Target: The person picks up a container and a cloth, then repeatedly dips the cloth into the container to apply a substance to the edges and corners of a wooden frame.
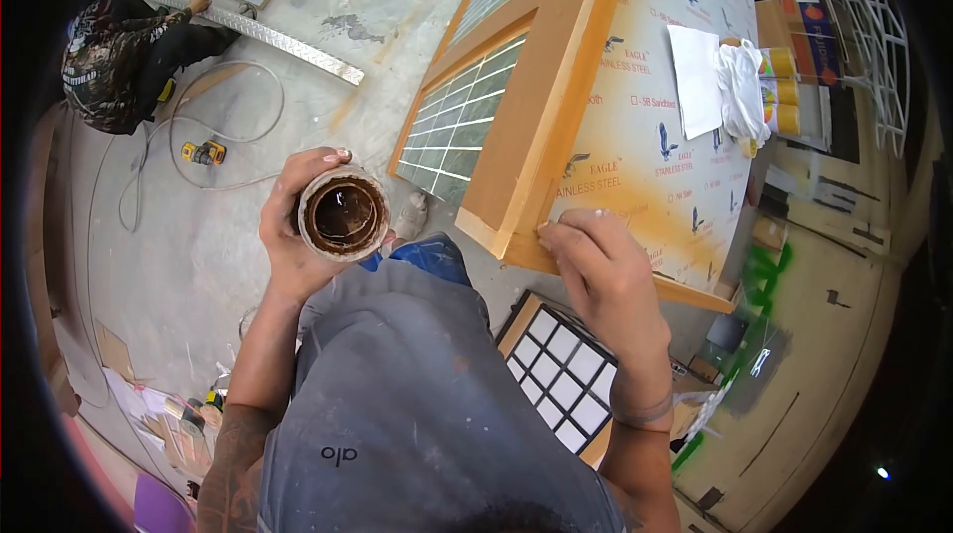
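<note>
My left hand (296,220) is wrapped around a round cup (316,244) with a pale, stained rim. Glossy dark brown liquid (342,207) lies inside it. At the near corner of a wooden cabinet (516,151), my right hand (604,270) has its fingers pinched together against the orange-brown wood edge (536,200). Whatever those fingers hold, if anything, is hidden. Panes with white grid lines (462,116) fill the cabinet's front. Its upper face is covered with printed protective film (645,86) marked with eagles and brown smears.
White cloths (695,81) and several yellow-labelled cans (781,91) sit at the cabinet's far right. A person (114,66) crouches at the upper left by a metal strip (288,45). A hose (174,116) and yellow drill (204,153) lie on the floor. A black-framed grid panel (561,359) is below my right hand.
</note>
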